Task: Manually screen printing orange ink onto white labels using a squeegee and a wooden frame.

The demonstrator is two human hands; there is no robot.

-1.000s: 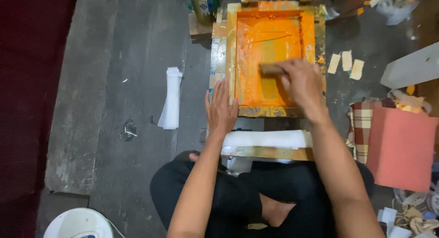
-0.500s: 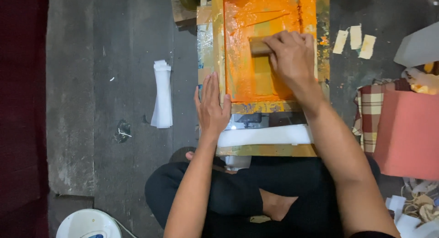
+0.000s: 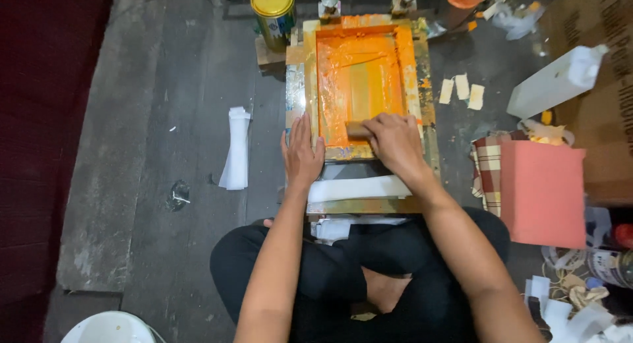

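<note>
A wooden printing frame (image 3: 425,86) smeared with orange ink lies on the dark floor in front of my crossed legs. My right hand (image 3: 395,144) grips a wooden squeegee (image 3: 357,129) at the near end of the orange screen (image 3: 359,79). My left hand (image 3: 301,155) lies flat, fingers apart, on the frame's near left corner. A white strip (image 3: 359,187) lies across the board just below the frame.
A yellow-lidded tin (image 3: 273,13) stands at the frame's far left. A stack of white strips (image 3: 235,148) lies to the left. A pink box (image 3: 544,193), a checked cloth (image 3: 488,168), small paper pieces (image 3: 461,89), a cardboard box (image 3: 603,86) and clutter crowd the right. A white bucket (image 3: 109,328) sits bottom left.
My right hand has drawn the squeegee down the screen toward me, from mid-screen to its near end. My left hand stays pressed on the frame's corner.
</note>
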